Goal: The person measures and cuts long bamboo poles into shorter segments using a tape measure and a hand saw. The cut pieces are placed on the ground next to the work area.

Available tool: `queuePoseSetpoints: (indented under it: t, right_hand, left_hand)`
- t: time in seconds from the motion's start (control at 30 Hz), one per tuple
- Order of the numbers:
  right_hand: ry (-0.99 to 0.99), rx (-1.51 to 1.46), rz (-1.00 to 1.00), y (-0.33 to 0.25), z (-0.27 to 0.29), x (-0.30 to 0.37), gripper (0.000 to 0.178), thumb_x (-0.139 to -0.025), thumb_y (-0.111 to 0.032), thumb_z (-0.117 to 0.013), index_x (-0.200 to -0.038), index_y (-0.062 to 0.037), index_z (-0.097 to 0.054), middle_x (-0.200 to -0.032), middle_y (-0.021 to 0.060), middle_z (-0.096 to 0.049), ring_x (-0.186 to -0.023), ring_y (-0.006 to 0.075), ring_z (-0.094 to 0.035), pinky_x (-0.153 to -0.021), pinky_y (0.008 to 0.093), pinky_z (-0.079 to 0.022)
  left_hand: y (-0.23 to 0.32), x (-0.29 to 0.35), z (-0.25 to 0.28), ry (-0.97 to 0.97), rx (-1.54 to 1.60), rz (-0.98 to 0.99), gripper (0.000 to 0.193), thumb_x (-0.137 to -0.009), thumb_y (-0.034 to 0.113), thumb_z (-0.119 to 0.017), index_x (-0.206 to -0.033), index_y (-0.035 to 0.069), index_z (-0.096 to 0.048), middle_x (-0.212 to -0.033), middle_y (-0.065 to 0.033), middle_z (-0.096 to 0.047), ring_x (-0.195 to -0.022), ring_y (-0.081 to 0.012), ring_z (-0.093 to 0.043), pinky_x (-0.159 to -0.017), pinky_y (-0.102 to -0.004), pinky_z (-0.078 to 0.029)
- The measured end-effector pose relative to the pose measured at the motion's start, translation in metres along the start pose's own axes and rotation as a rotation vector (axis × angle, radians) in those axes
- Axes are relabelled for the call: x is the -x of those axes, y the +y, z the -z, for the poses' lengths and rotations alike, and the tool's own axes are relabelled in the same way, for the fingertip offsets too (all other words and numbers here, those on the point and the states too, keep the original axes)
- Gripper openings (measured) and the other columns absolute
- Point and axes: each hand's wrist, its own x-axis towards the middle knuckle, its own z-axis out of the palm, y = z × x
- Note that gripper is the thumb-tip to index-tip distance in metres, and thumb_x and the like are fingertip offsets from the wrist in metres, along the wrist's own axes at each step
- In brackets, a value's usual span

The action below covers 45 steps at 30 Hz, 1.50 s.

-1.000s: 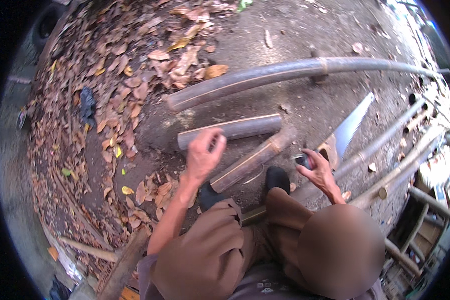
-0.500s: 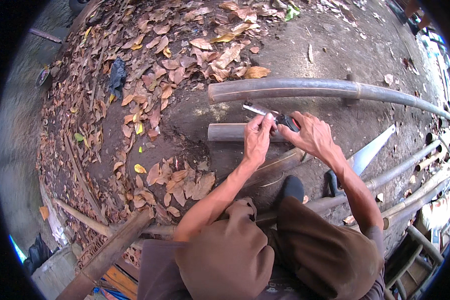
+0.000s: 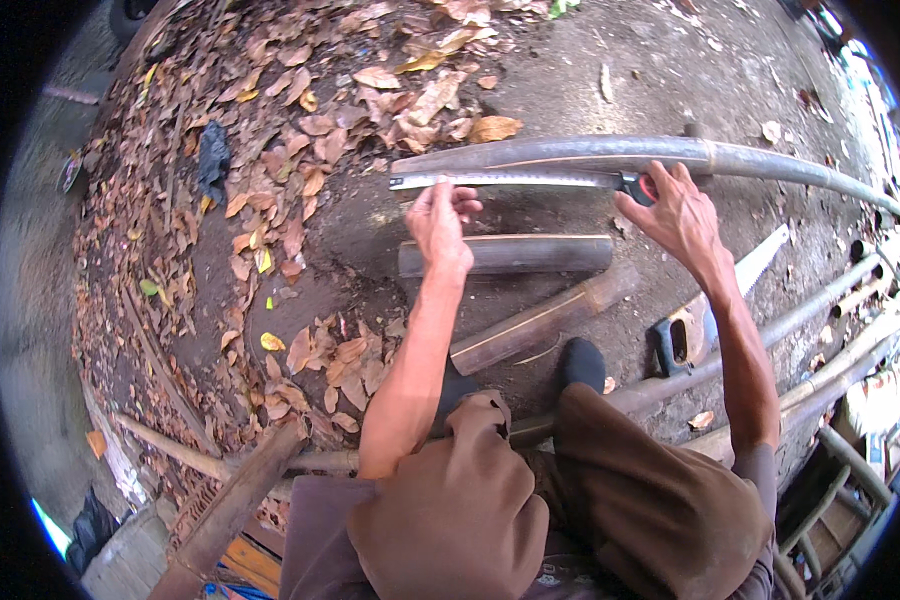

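A tape measure (image 3: pixel 545 179) is drawn out along the near side of a long grey bamboo pole (image 3: pixel 550 152). My left hand (image 3: pixel 438 232) pinches the metal blade close to its hooked end, by the pole's cut left end. At the other end of the blade, my right hand (image 3: pixel 685 215) grips the dark case with a red patch, just against the pole. Two short bamboo pieces lie on the ground nearer to me: a straight dark section (image 3: pixel 505 255) and a slanted brown one (image 3: pixel 530 325).
A handsaw (image 3: pixel 755 262) leans by a bamboo pole (image 3: pixel 660 392) on the right, its dark handle toward me. Dry leaves (image 3: pixel 340 360) cover the ground on the left. More poles and a bamboo frame (image 3: pixel 855 480) stand at the lower right.
My hands have moved apart, drawing the blade out of the case. The tape now stretches along the long pole. Both short bamboo pieces have come into fuller view.
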Motion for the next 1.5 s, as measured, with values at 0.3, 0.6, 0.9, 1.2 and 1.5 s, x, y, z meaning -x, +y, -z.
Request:
queuePoseSetpoints:
  t: [0.3,0.6,0.9,1.2,1.5]
  right_hand:
    - [0.183,-0.113,-0.072,0.067,-0.002,-0.017,0.051,-0.079,-0.045,-0.072,-0.108,-0.0040,-0.060,-0.103,0.0181,-0.066,-0.102,0.0326,-0.064,-0.087,0.0444,-0.052]
    - [0.161,-0.182,-0.144,0.102,-0.007,-0.021,0.052,-0.079,-0.046,-0.073,-0.112,-0.0063,-0.066,-0.106,0.0212,-0.065,-0.104,0.0342,-0.064,-0.089,0.0453,-0.052]
    - [0.200,-0.221,-0.155,0.101,-0.009,-0.024,0.049,-0.078,-0.045,-0.073,-0.109,-0.0065,-0.070,-0.104,0.0218,-0.067,-0.103,0.0346,-0.064,-0.090,0.0465,-0.053]
    - [0.151,-0.185,-0.170,0.103,-0.008,-0.025,0.057,-0.079,-0.052,-0.071,-0.113,-0.0060,-0.069,-0.102,0.0209,-0.068,-0.098,0.0346,-0.066,-0.088,0.0455,-0.053]
    - [0.104,-0.188,-0.188,0.104,-0.008,-0.028,0.062,-0.079,-0.054,-0.071,-0.117,-0.0056,-0.067,-0.103,0.0211,-0.066,-0.099,0.0353,-0.065,-0.088,0.0462,-0.052]
  left_hand:
    - [0.031,0.012,0.016,-0.479,-0.462,0.209,0.036,-0.101,0.036,-0.059,-0.107,0.001,-0.065,-0.087,-0.0088,-0.071,-0.072,-0.0136,-0.067,-0.063,-0.0241,-0.049]
    - [0.150,-0.006,-0.079,-0.925,-1.344,-0.287,0.035,-0.100,0.032,-0.057,-0.105,-0.001,-0.068,-0.087,-0.0080,-0.068,-0.078,-0.0149,-0.063,-0.071,-0.0272,-0.050]
    - [0.038,-0.050,-0.166,-1.066,-1.560,-0.427,0.067,-0.093,0.057,-0.056,-0.128,-0.001,-0.060,-0.117,-0.0225,-0.066,-0.110,-0.0287,-0.063,-0.094,-0.0392,-0.049]
    - [0.012,-0.053,-0.192,-1.032,-1.510,0.094,0.093,-0.077,0.073,-0.061,-0.137,0.001,-0.056,-0.128,-0.0200,-0.062,-0.115,-0.0308,-0.060,-0.094,-0.0466,-0.047]
    - [0.013,-0.053,-0.190,-1.067,-1.521,0.019,0.096,-0.077,0.074,-0.060,-0.133,-0.003,-0.058,-0.120,-0.0212,-0.066,-0.108,-0.0306,-0.064,-0.093,-0.0444,-0.048]
